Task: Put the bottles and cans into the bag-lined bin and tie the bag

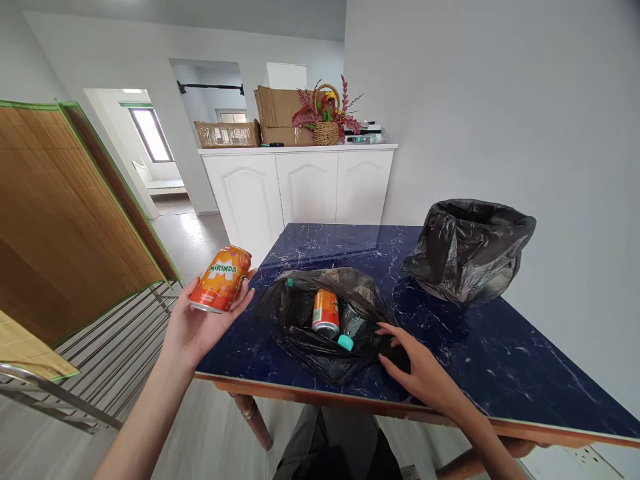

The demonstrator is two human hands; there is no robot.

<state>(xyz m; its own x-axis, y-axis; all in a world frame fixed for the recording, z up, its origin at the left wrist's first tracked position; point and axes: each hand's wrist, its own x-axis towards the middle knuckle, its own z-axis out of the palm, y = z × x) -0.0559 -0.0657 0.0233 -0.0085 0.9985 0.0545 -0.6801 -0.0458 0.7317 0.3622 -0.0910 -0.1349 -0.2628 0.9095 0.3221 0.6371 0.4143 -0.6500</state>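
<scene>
My left hand (pixel 200 327) holds an orange Mirinda can (pixel 221 279) lying across its palm, just past the table's left edge. A black plastic bag (pixel 320 347) lies open on the blue marble table (pixel 500 373). Inside it are a second orange can (pixel 325 312) and a dark bottle with a teal cap (pixel 349 331). My right hand (pixel 417 370) rests on the bag's right side, fingers curled on the plastic.
A bin lined with a black bag (pixel 470 248) stands at the table's far right against the wall. White cabinets (pixel 300 183) behind carry cardboard boxes (pixel 280 117) and a flower basket (pixel 327 117). A bamboo mat (pixel 60 220) and metal rack (pixel 100 347) stand at left.
</scene>
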